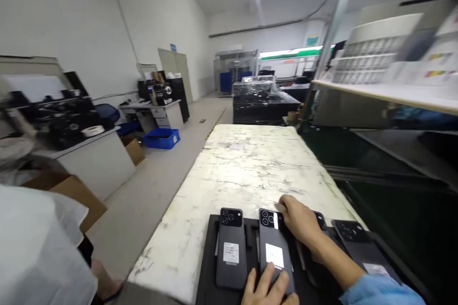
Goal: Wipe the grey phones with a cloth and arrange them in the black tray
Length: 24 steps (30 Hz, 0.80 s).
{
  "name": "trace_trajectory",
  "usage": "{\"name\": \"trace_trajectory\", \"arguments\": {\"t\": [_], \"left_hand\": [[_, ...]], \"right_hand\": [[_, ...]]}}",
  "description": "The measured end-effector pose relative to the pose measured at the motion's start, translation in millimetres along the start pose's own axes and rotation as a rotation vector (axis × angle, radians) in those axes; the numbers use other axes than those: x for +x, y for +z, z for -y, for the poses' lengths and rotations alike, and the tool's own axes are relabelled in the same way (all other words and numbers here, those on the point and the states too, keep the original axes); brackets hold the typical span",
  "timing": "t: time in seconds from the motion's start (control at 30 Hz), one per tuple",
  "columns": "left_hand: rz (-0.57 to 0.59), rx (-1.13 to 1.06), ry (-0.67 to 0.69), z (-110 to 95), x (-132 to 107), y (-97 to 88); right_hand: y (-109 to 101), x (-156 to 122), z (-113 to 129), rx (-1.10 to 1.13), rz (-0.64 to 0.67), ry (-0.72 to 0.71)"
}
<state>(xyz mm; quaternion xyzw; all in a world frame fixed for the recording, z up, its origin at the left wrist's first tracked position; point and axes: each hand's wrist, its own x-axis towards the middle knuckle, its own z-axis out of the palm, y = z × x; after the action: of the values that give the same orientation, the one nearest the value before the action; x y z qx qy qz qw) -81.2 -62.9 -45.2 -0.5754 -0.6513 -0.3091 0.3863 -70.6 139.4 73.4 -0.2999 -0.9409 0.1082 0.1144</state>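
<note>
A row of dark smartphones lies face down on a black tray (pixel 204 276) at the near end of the table. The leftmost smartphone (pixel 231 228) bears a white printed label. My left hand (pixel 268 290) rests on the lower back of the second smartphone (pixel 269 236), fingers spread, just under its white label (pixel 274 255). At that phone's upper right corner is my right hand (pixel 298 219), its fingers curled in; whatever they pinch is hidden. A bright white strip shows beside the phone's camera lenses. My right forearm partly covers a third phone (pixel 319 219). Farther right lies another smartphone (pixel 352 236).
The table (pixel 250 167) has a worn, cracked pale top. A shelf (pixel 386 90) with white stacked items stands at right. At left, a person in a white top (pixel 39 248) is close to the table. Beyond are a blue bin (pixel 161 138) and wrapped black stacks (pixel 263 100).
</note>
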Motion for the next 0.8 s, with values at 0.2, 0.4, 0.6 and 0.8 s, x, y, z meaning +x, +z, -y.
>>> {"name": "trace_trajectory", "arguments": {"t": [0.2, 0.4, 0.6, 0.8], "left_hand": [[-0.055, -0.006, -0.078, -2, -3, 0.0], [0.301, 0.030, 0.185, 16, -1, -25.2], [0.338, 0.063, 0.200, 23, -6, -25.6], [0.357, -0.034, 0.133, 13, -3, -35.4]], "right_hand": [[8, -37, 14, 0.107, 0.040, -0.151], [10, -11, 6, 0.148, -0.017, -0.064], [-22, -3, -21, 0.329, -0.156, 0.028], [-46, -68, -78, 0.563, -0.230, 0.079]]}}
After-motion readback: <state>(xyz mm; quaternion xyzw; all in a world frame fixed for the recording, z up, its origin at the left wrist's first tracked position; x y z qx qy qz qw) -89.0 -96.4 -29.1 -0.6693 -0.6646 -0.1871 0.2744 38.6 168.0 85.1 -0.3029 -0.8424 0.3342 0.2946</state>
